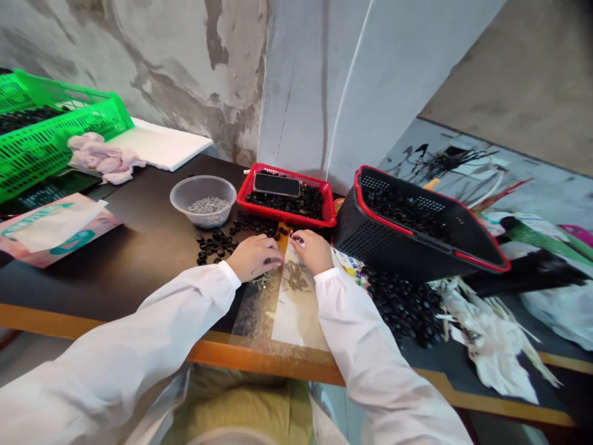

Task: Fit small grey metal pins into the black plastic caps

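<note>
My left hand [257, 256] is over the table's front middle, its fingers bent and drawn together above small black round pieces [217, 245]. Whatever it may hold is hidden. Just right of it, my right hand [313, 250] has thumb and forefinger pinched around something too small to name. Below that hand lies a pale sheet [296, 315] with brownish marks on its upper part. A clear plastic bowl [180, 203] holding small grey metal parts stands beyond my left hand. The red basket [287, 217], filled with black pieces, sits just past both hands.
A phone [277, 185] lies on the red basket. The tall dark basket [375, 228] stands at right, black pieces [407, 309] and white scraps [495, 352] before it. Leftward are a tissue box [60, 228], pink cloth [104, 157] and green crate [60, 139].
</note>
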Tool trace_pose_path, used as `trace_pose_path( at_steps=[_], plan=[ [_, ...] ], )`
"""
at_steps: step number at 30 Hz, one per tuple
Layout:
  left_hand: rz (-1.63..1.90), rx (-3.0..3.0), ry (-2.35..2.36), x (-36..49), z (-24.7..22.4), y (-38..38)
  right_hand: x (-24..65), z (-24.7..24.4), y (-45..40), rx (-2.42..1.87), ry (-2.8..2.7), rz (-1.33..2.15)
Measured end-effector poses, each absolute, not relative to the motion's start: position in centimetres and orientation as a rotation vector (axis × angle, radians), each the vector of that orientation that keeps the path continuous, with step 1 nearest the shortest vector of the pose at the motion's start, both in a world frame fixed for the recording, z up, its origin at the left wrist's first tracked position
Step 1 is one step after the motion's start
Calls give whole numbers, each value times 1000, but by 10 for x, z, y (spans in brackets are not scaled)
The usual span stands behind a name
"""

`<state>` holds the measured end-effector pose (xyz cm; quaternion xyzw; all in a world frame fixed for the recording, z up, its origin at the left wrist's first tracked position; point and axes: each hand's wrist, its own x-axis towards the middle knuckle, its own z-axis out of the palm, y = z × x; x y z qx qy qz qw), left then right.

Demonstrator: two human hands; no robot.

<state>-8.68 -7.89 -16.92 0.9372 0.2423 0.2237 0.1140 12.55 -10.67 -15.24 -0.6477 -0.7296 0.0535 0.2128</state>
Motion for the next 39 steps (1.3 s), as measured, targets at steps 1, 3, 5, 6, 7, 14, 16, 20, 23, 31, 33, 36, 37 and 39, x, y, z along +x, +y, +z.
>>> trace_pose_path(
  at_steps=[1, 3, 5, 6, 7, 14, 16, 20, 23, 31, 33, 36, 37, 39],
  plan=[
    [624, 2759, 698, -82, -171, -80, 129, -152, -111, -1746, -1964, 205],
    [573, 2768, 703, -75, -174, -80, 136, -154, -120, -1647, -1855, 316],
    [531, 2782, 699, -69, -175, -79, 141, -160, -128, -1577, -1756, 417],
    [516, 2794, 694, -67, -176, -79, 142, -164, -131, -1551, -1701, 477],
    [503, 2808, 688, -65, -176, -79, 143, -168, -133, -1527, -1635, 552],
    [657, 2618, 767, -70, -180, -81, 136, -180, -139, -1327, -1253, 971],
    [759, 2366, 836, -73, -181, -82, 131, -178, -142, -1283, -1290, 963],
    [868, 2005, 919, -77, -180, -87, 123, -174, -147, -1274, -1322, 962],
    [902, 1963, 935, -76, -178, -92, 120, -176, -149, -1290, -1323, 960],
    [999, 2311, 795, -74, -178, -95, 116, -177, -150, -1325, -1341, 949],
    [1016, 2437, 769, -74, -179, -95, 115, -176, -152, -1339, -1368, 921],
    [1041, 2507, 733, -74, -182, -94, 115, -174, -153, -1354, -1356, 900],
    [1057, 2504, 719, -74, -182, -94, 116, -174, -153, -1352, -1331, 914],
    [1091, 2499, 714, -77, -179, -92, 116, -176, -151, -1328, -1251, 988]
  ],
)
